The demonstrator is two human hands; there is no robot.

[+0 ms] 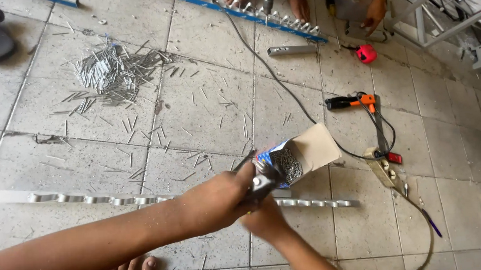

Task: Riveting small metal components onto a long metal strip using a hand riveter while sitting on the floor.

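While the left hand (222, 201) grips a riveting tool (261, 184) and the right hand (266, 220) closes beneath it, an open cardboard box (303, 150) holds metal rivets (289, 165).

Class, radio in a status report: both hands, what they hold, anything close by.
Left hand gripping hand tool. Right hand beneath it, grip blurred. Open box of rivets just beyond. Metal strip on floor under arms.

tool (261, 185) in the hands blurred, right hand (266, 218) partly hidden behind left hand (219, 198), co-worker's body cut off at top edge
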